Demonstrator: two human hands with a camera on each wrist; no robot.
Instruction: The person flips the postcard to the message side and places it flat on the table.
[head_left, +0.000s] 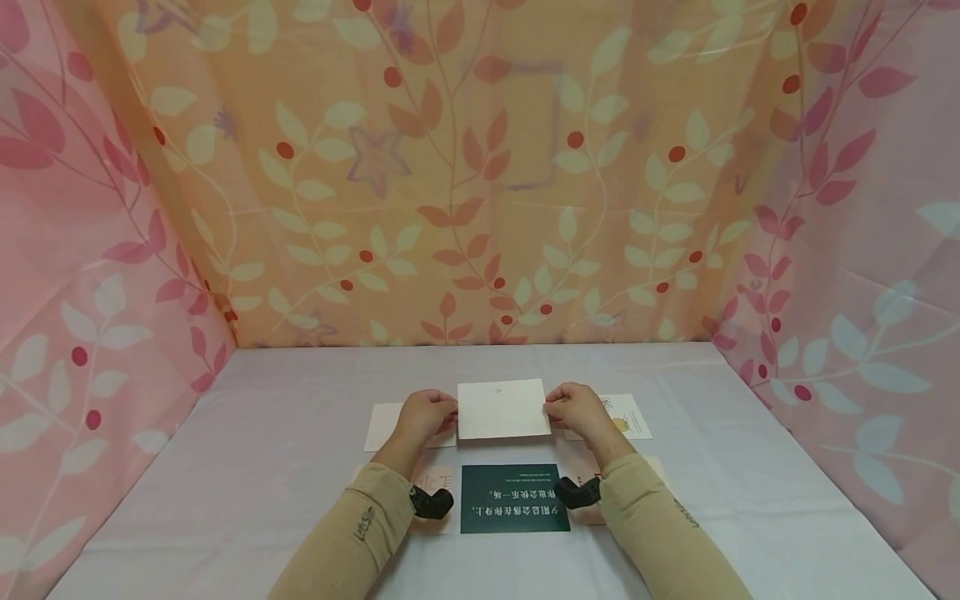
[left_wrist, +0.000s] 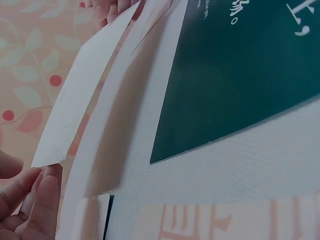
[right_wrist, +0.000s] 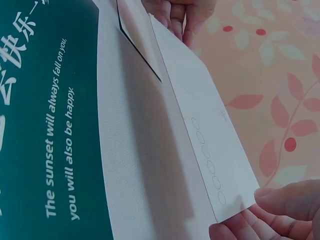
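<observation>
The white card (head_left: 504,410) is held raised off the worktop (head_left: 262,450), midway between its left and right edges and toward the far edge; a shadow shows beneath it in both wrist views. The left hand (head_left: 426,414) pinches 1 short end, the right hand (head_left: 577,410) the other, each between thumb and fingers. Gripping only the 2 ends probably keeps the card from bending and leaves its face clear, with the row of 6 ovals in sight.

The other cards seem set out in 2 rows so that each shows separately. Toward the worktop's far left corner lies a pale card (head_left: 381,421), toward the far right corner a card with a yellow picture (head_left: 633,414); the white card hangs over the gap between. Nearer the person, the green card (head_left: 510,500) lies with its lettering turned toward the far edge, beside the orange-lettered card (head_left: 442,481).
</observation>
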